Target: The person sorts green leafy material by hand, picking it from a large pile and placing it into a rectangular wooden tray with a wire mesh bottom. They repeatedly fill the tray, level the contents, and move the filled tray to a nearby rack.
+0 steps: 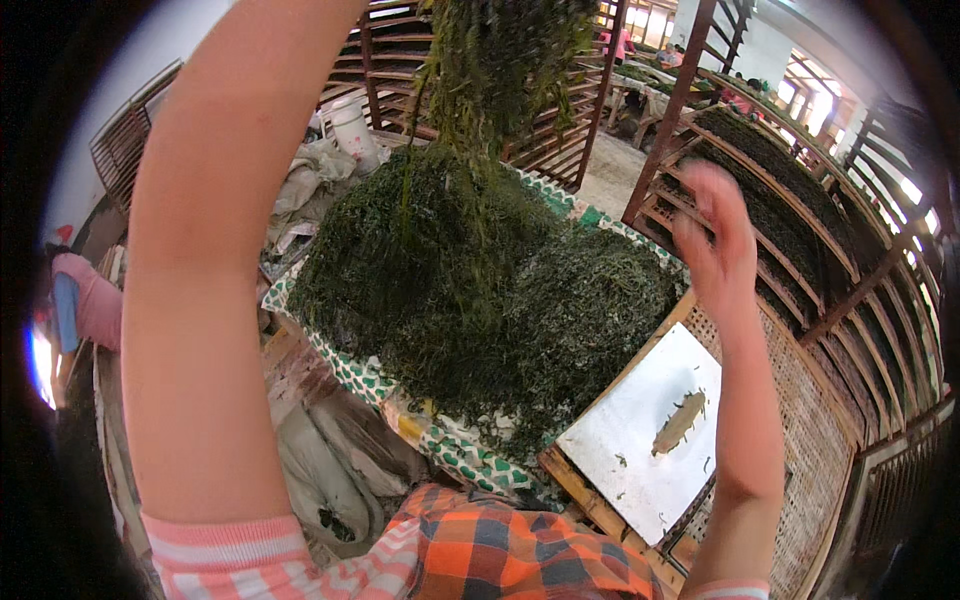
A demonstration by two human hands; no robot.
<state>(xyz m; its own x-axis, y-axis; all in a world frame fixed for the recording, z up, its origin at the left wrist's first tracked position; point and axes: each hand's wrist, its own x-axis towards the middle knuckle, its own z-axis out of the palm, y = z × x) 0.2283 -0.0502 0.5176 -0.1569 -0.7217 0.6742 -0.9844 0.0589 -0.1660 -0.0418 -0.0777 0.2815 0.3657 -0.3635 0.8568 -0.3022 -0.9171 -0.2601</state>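
A large heap of dark green tea leaves or similar plant material lies on a cloth with green hearts. My left arm reaches up past the top edge, so my left hand is out of view. A thick hanging clump of the same strands spans from the top edge towards the heap. My right hand, blurred, is raised beyond the heap's right side with nothing seen in it. Below it, a white board carries an elongated brownish piece and scattered bits, and rests on a woven tray.
Racks of loaded trays stand at the right, and a slatted rack rises behind the heap. A white jug and sacks are at the back left. A person is at the far left; others work in the background.
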